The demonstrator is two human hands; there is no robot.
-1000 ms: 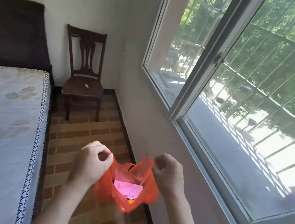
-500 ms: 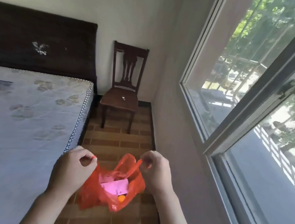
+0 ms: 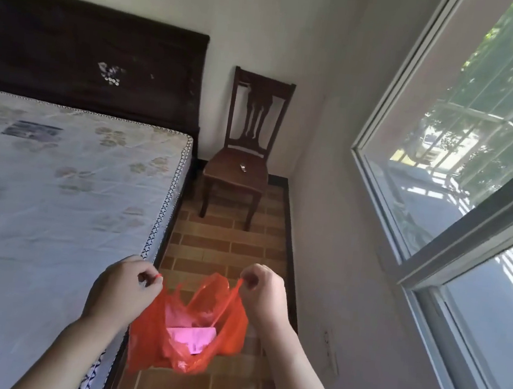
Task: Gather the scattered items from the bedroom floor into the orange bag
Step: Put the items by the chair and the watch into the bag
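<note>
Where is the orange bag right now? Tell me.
In the head view the bag hangs low at centre, held open between the left hand and right hand, above the floor beside the bed.

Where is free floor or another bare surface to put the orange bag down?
The brick-pattern tiled floor is bare between the dark wooden chair and the orange plastic bag. The pale mattress is bare too. The chair seat holds one small object. Both hands pinch the bag's handles.
</note>
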